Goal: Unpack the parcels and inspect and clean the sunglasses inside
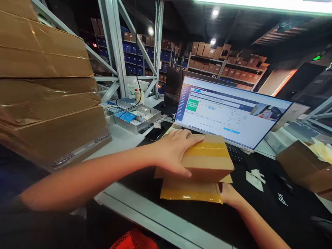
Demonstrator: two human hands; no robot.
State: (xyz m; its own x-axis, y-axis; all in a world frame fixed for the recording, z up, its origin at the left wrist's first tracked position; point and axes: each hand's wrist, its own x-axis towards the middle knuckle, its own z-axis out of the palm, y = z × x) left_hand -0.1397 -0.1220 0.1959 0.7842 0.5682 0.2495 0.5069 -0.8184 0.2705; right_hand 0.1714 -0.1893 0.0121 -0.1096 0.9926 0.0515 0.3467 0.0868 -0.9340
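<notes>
A small cardboard box (210,157) sealed with yellowish tape sits in front of the monitor, on top of a flat yellow padded envelope (189,192). My left hand (172,150) lies over the box's left top corner, fingers wrapped around its side. My right hand (229,195) reaches in from below and grips the lower right edge of the stack, under the box; its fingers are mostly hidden.
A monitor (228,112) stands just behind the box with a keyboard (236,154) below it. A phone (155,133) and a metal tray (135,119) of small items lie to the left. Stacked cartons (49,83) loom at near left; an open carton (303,164) stands right.
</notes>
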